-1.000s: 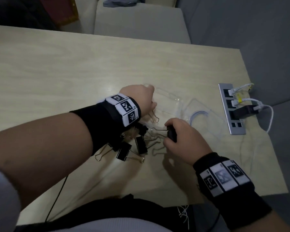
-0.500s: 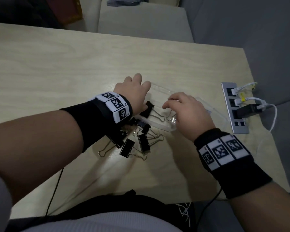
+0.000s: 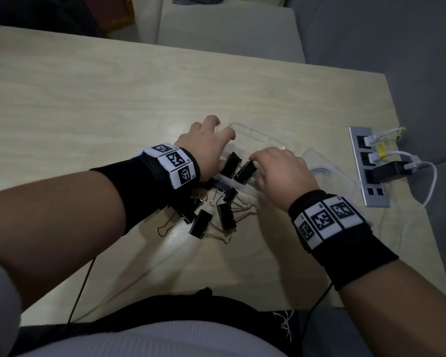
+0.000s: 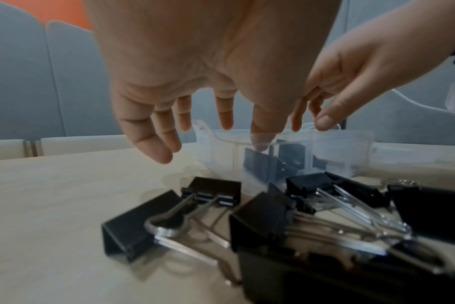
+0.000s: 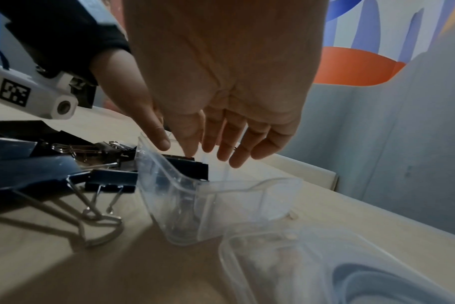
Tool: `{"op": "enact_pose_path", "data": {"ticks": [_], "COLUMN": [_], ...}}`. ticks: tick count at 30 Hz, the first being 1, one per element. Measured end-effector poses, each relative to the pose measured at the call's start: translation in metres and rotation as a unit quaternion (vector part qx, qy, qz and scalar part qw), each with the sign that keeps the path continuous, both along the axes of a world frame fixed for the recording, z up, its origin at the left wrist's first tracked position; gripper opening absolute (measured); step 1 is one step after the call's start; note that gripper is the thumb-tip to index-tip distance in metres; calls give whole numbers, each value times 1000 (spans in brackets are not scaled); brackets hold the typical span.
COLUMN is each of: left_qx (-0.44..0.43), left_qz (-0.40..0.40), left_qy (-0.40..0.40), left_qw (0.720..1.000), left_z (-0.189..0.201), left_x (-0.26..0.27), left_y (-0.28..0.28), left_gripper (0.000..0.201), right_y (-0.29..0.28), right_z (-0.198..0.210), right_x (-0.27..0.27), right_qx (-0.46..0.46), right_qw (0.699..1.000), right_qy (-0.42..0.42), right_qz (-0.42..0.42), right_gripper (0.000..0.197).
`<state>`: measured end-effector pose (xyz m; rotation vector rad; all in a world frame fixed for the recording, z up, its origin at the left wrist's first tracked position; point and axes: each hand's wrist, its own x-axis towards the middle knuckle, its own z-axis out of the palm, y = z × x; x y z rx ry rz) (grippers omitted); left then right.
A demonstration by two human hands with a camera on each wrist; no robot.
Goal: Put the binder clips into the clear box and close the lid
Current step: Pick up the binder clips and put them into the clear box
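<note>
The clear box (image 3: 252,136) stands open on the table, and its clear lid (image 3: 332,177) lies flat to its right. Two black binder clips (image 3: 238,167) lie inside the box. My left hand (image 3: 206,143) hovers over the box's left end with its fingers spread and straight, holding nothing. My right hand (image 3: 281,171) is over the box's right end; in the right wrist view that hand (image 5: 221,133) has straight fingers pointing down into the box (image 5: 195,195) above a clip (image 5: 187,164). Several more clips (image 3: 224,217) lie heaped on the table in front of the box.
A grey power strip (image 3: 368,166) with white cables and a black plug sits near the table's right edge. A black cable hangs over the front edge. Bare wooden table (image 3: 88,99) stretches to the left and back; grey seating stands beyond it.
My right hand carried a clip from the heap to the box and let go; a second clip now lies inside. My left hand uncurled from the box and spread its fingers.
</note>
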<state>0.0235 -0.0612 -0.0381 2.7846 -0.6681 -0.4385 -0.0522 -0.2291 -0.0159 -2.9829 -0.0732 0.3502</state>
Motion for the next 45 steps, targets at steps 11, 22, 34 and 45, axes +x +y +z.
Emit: {"op": "enact_pose_path", "data": {"ticks": [11, 22, 34, 45], "left_qx": [15, -16, -90, 145], "left_qz": [-60, -8, -1, -339], "left_qy": [8, 48, -12, 60], "left_qw": [998, 999, 996, 928], "left_z": [-1, 0, 5, 12], "left_x": [0, 2, -22, -44], "left_y": [-13, -11, 38, 56], "left_gripper": [45, 52, 29, 61], "right_y": [16, 0, 12, 49], "right_z": [-11, 5, -11, -27], "right_x": [21, 5, -34, -69], "right_qx": [-70, 128, 59, 34], "right_qw": [996, 962, 986, 988], "right_qy": [36, -114, -56, 135], "right_qz": [31, -214, -142, 64], "right_gripper": [49, 27, 28, 54]}}
